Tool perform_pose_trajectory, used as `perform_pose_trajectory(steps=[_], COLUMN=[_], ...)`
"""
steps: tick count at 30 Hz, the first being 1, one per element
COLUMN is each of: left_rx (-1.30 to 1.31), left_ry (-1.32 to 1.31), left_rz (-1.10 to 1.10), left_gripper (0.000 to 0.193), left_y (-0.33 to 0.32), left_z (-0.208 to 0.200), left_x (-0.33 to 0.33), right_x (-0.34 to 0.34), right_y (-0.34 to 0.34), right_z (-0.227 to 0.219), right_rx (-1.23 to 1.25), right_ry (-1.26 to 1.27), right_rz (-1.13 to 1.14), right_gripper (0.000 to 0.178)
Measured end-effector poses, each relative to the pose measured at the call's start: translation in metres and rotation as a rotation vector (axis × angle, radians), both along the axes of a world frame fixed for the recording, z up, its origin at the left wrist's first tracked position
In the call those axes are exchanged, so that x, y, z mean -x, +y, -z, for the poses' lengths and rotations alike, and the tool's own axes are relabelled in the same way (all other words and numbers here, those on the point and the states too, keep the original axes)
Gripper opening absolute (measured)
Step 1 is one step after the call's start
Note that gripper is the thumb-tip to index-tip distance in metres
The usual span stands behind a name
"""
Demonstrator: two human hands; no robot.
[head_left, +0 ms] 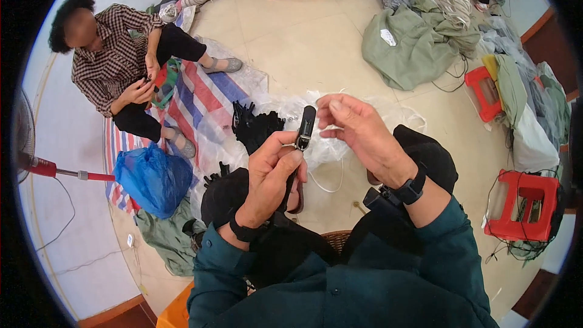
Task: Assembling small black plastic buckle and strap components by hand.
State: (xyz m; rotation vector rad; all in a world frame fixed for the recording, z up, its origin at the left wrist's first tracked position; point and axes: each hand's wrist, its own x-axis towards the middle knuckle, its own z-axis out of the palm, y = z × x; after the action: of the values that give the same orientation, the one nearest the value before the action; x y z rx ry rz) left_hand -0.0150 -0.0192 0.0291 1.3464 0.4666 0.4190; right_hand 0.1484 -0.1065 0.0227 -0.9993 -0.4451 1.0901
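My left hand pinches a short black strap with a small silver buckle, held upright above my knees. The strap's rounded end points away from me, and its lower part is hidden behind my fingers. Just right of it hovers my right hand, fingers loosely curled and apart, with nothing visible in them. A heap of black straps lies on clear plastic sheeting beyond my left hand. Several more black pieces show beside my left knee.
At the left, a person sits on a striped sheet, handling something small and dark. A blue plastic bag stands near a fan. Green cloth bundles, red stools and loose cables are on the right.
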Motion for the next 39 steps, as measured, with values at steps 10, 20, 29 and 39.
perform_pose_trajectory(steps=[10, 20, 29, 39], left_rx=[0.053, -0.011, -0.308, -0.290], left_ry=[0.100, 0.153, 0.445, 0.732], left_rz=[0.109, 0.178, -0.238, -0.421], left_gripper=[0.011, 0.010, 0.011, 0.015], left_y=[0.006, 0.048, 0.160, 0.179], left_z=[0.009, -0.009, 0.066, 0.324], left_x=[-0.012, 0.006, 0.086, 0.102], right_x=[0.010, 0.002, 0.009, 0.007], right_y=[0.003, 0.003, -0.010, -0.003], right_z=[0.013, 0.004, -0.015, -0.014], right_rx=[0.046, -0.044, 0.038, 0.261], right_ry=[-0.609, -0.507, -0.466, -0.490], right_rz=[0.002, -0.022, -0.125, -0.240], right_gripper=[0.015, 0.011, 0.013, 0.021])
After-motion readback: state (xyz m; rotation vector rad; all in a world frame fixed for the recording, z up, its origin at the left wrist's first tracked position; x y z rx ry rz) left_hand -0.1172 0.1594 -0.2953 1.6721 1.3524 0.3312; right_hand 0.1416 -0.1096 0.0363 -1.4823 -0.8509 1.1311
